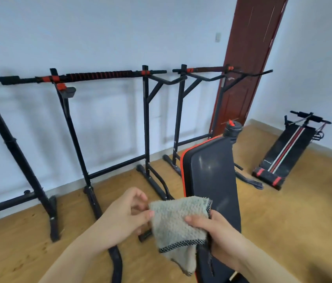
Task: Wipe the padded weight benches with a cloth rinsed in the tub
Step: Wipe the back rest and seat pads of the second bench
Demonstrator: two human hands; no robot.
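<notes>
I hold the grey terry cloth (178,221) above the near end of the padded weight bench (210,172). My right hand (218,235) fingers clamp its right edge; my left hand (124,215) fingers pinch the left. It is soft, limp, probably damp: grip the hems.

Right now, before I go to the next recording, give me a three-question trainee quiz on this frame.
1. True or false: the grey cloth is held by both the left hand and the right hand.
2. Multiple choice: the padded bench right behind the cloth has trim of which colour? A) blue B) orange-red C) yellow
3. Fill in: the striped sit-up bench lies on the floor near the ____ wall, by the brown door.

Key: 1 true; 2 B; 3 right
</notes>
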